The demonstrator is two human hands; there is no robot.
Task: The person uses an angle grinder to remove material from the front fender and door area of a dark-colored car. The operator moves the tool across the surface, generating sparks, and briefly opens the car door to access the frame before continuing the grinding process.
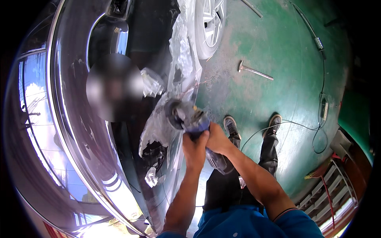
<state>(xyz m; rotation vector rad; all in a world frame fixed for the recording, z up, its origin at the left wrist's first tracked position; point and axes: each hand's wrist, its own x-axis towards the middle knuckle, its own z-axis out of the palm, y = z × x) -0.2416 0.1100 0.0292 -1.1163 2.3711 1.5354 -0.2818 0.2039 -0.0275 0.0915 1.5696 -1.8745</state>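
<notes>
Both hands are wrapped round a blue and dark angle grinder (197,122). My left hand (194,148) grips it from the near left side. My right hand (219,139) closes round its body from the right, and the grinder's rear end shows below that hand. The round disc (173,114) is up against the ragged, bare silvery metal (152,125) along the lower side of a dark car (69,91). Thin orange sparks streak away from the disc. Whether the disc is spinning I cannot tell.
A hammer (256,72) lies on the green floor (285,51), beyond my shoes. The car's wheel (209,27) stands at the far end. A black cable (293,122) runs across the floor behind my feet. A slatted rack (329,190) stands at lower right.
</notes>
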